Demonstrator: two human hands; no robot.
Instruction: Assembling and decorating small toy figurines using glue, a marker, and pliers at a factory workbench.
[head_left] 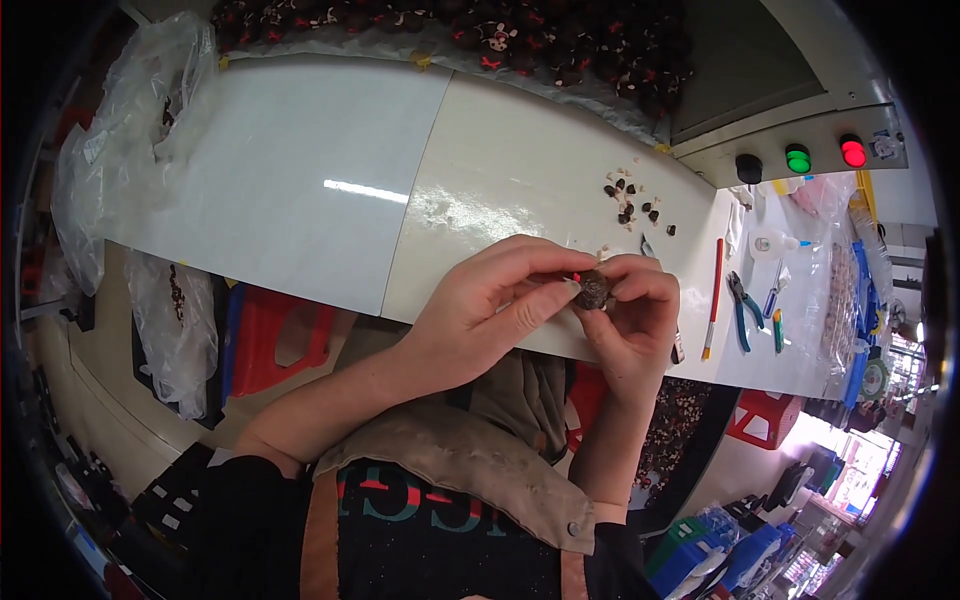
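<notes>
Between the fingertips of both hands, above the table's near edge, is a small dark brown round figure head [593,291] with a bit of red on its left side. My left hand [505,295] comes in from the left, thumb and forefinger closed on it. My right hand [637,305] pinches it from the other side, thumb below and fingers bent above. A knife [648,245] lies partly hidden behind my right hand. Beyond the hands, several small dark and pale pieces [628,205] are scattered on the white table [500,150].
Along the far edge lies a heap of dark brown and red pieces [560,40]. A red brush [714,300], pliers [741,310] and a white bottle [770,243] are on the right. A machine panel [800,150] has green and red buttons. Clear plastic bags [150,130] hang left; red stools [280,340] stand below.
</notes>
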